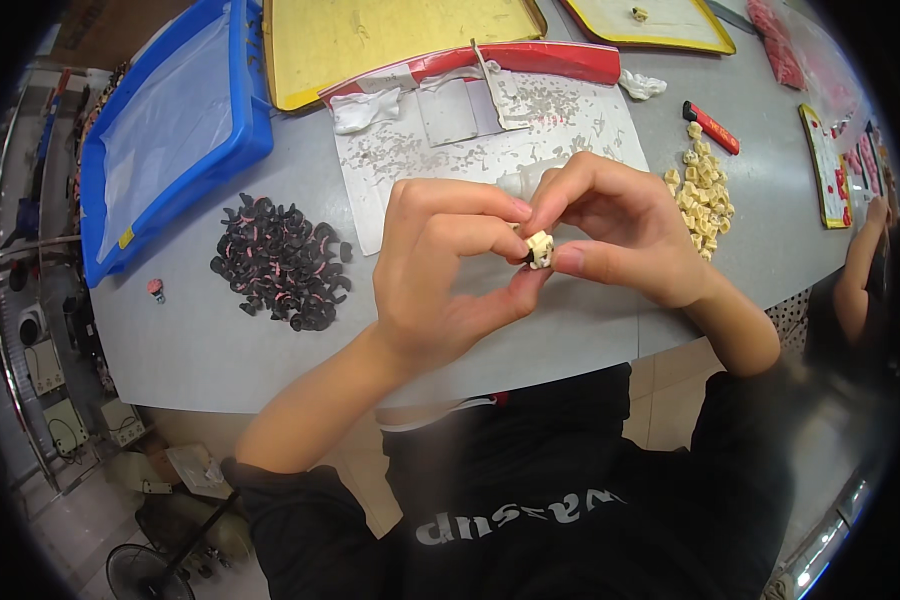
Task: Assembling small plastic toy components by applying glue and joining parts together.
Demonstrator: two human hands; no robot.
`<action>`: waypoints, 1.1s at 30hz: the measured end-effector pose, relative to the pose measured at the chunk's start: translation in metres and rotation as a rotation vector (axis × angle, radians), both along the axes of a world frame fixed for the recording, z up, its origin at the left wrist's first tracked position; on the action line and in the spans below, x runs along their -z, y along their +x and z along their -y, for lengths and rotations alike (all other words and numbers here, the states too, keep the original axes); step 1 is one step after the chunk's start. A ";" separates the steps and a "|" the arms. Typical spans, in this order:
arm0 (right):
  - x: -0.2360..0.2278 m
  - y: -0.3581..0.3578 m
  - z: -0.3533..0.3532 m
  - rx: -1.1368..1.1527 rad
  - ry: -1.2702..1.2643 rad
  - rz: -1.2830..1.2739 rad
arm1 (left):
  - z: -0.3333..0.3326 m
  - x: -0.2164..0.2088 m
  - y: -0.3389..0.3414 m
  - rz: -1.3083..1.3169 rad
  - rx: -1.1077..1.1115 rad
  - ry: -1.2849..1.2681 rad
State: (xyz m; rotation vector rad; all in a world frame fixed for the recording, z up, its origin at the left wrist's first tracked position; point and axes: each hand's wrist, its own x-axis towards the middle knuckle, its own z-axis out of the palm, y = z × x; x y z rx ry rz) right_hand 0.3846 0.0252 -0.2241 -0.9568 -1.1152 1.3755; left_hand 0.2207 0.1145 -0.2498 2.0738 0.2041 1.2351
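Observation:
In front of my chest, above the table (pixel 590 320), both hands meet at a small cream figurine piece (pixel 540 249) with dark patches. My left hand (pixel 440 265) pinches it from the left between thumb and fingers. From the other side, the thumb and bent fingers of my right hand (pixel 625 230) close on the same piece. My fingers partly cover it, so its full shape is hidden. To the left lies a pile of curved black parts with pink edges (pixel 280 262). Small hollow cream parts (pixel 705 195) are heaped beyond my right hand.
A blue tray (pixel 255 115) stands at left, near a small pink-topped figure (pixel 155 288). Behind my hands lies a white sheet (pixel 370 215) with grey bits. Yellow trays (pixel 400 50) sit farther back, and a red marker-like stick (pixel 712 128) lies right. Another person's arm (pixel 858 265) shows at far right.

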 end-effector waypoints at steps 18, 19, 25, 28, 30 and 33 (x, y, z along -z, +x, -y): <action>-0.005 0.002 0.000 0.017 -0.105 -0.022 | -0.006 0.000 -0.002 0.024 0.015 0.111; -0.003 0.002 0.000 0.030 -0.075 -0.042 | -0.006 0.000 -0.001 0.032 0.008 0.123; 0.002 0.003 -0.001 0.059 0.019 -0.025 | -0.006 0.001 0.002 0.073 0.002 0.144; 0.004 0.003 -0.001 0.058 0.046 -0.017 | -0.005 0.001 0.001 0.076 0.012 0.128; 0.004 0.003 -0.001 0.055 0.069 -0.003 | -0.005 0.002 0.001 0.070 0.019 0.118; 0.002 0.004 0.000 0.074 0.096 0.070 | -0.005 0.001 0.001 0.067 0.034 0.111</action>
